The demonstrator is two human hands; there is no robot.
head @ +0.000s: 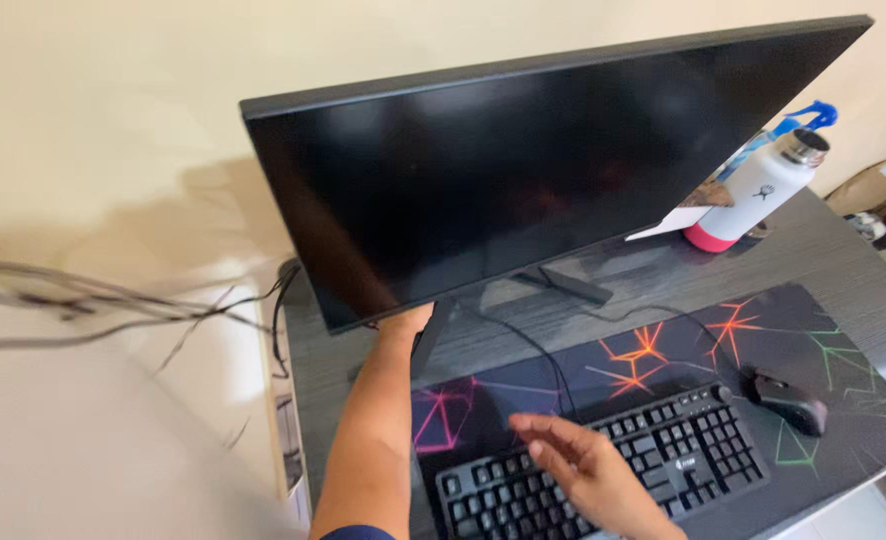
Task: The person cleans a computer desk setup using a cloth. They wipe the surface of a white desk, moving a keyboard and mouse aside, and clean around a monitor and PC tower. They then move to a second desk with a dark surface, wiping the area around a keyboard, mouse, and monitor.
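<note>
A large black monitor with a dark screen stands on a dark grey desk. My left hand reaches up under the monitor's lower left edge; its fingers are hidden behind the bezel, so the grip is unclear. My right hand hovers with fingers apart over a black keyboard, holding nothing. The keyboard lies on a black desk mat with coloured line patterns.
A black mouse rests on the mat at right. A white bottle with a pink base stands behind the monitor's right side. Cables hang off the desk's left edge. A cream wall is behind.
</note>
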